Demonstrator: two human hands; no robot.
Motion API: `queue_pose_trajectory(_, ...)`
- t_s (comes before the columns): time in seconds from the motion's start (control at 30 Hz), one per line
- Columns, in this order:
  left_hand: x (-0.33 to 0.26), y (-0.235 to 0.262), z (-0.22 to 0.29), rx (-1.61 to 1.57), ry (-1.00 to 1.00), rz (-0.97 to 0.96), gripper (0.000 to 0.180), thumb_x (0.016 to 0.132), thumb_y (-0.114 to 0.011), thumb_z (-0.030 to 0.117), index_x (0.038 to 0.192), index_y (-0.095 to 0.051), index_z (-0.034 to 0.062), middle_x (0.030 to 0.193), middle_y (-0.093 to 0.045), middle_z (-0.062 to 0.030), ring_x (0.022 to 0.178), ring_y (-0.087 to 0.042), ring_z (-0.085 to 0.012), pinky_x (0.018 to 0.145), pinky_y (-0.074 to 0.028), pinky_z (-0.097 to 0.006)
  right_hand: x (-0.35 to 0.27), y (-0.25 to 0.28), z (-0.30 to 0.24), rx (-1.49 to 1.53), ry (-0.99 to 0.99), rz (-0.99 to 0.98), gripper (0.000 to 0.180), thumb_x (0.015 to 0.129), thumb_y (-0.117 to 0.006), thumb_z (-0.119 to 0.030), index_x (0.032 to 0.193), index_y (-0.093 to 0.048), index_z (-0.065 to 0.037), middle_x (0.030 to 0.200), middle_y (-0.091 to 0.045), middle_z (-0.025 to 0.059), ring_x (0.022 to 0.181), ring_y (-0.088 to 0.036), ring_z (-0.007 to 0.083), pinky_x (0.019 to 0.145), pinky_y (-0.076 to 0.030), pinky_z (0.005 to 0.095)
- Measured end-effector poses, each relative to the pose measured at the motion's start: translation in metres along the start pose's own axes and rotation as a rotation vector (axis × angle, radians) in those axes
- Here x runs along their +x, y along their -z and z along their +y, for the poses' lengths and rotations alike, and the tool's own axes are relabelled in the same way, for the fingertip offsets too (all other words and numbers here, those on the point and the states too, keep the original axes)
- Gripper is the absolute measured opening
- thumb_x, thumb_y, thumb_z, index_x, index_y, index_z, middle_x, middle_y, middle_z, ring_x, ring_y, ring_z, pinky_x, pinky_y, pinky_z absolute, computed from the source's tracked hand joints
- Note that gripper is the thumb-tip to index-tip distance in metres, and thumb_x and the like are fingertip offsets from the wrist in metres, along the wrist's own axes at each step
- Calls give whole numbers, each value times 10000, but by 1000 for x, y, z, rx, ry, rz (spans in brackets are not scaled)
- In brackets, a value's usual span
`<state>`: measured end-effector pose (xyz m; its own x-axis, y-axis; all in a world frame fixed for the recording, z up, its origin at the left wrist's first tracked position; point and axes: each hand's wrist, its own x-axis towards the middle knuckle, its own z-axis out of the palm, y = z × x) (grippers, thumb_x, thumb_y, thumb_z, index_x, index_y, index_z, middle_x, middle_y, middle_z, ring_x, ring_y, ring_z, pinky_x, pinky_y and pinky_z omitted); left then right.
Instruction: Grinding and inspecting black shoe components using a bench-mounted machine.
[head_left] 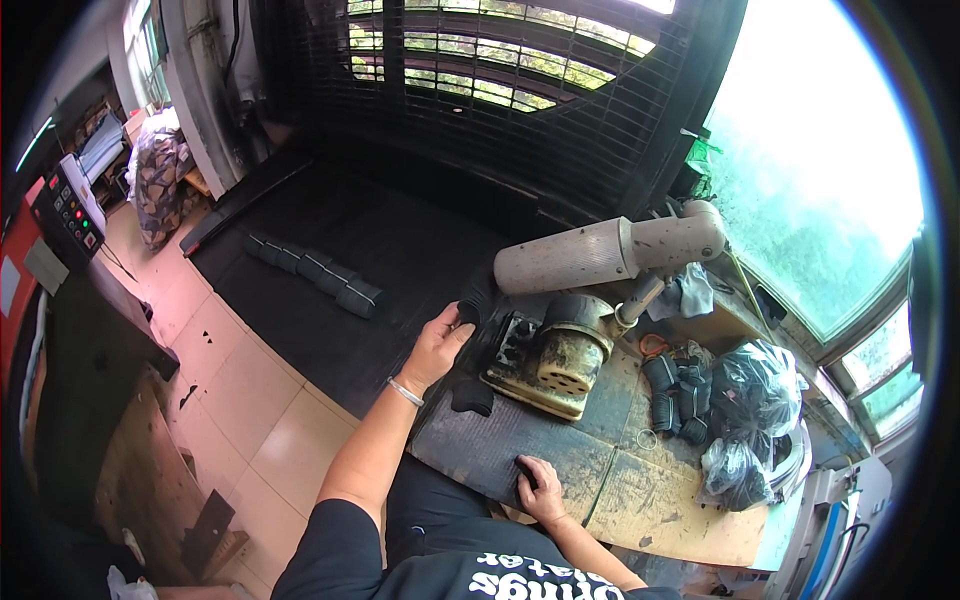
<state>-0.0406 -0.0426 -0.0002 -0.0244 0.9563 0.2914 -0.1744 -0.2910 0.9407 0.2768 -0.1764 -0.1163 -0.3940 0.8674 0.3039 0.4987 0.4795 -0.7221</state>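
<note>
My left hand (438,346), a pale band on its wrist, is closed on a black curved piece (474,304) with a ridged look, beside the grimy machine. Lower down, my right hand (542,491) rests at the near edge of the worktable (500,445). Its fingers are curled over a small black piece (523,471), mostly hidden by them. Another black curved piece (472,398) lies on the table between my hands. Just beyond it stands the dirty cream machine (565,360), with a round perforated housing on a flat base.
A thick grey cylinder (570,258) on a jointed arm hangs over the machine. Tied black rolls (315,272) lie in a row on the black bench (300,205). Right of the machine are black bundles (682,395) and dark plastic bags (752,390). At left stands a control panel (75,212).
</note>
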Motion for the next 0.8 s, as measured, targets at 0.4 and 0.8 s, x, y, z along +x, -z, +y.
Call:
queue_pose_trajectory(0.4, 27, -15, 16, 717, -267, 280, 475, 884, -632, 48, 1340, -526, -30, 1291, -568, -204, 1221, -563, -376, 1029, -464, -389, 2, 1, 0, -2, 5, -7, 385, 813, -645, -19, 1198, -657, -27, 1169, -677, 180, 1102, -634, 361, 973, -491, 419)
queue_pose_trajectory(0.8, 36, -26, 22, 980, -392, 382, 476, 831, -652, 34, 1290, -540, -23, 1242, -570, -206, 1173, -548, -409, 997, -472, -453, -1, 0, -1, -3, 4, -8, 371, 810, -642, -15, 1181, -663, -20, 1146, -679, 180, 1086, -635, 360, 972, -498, 416)
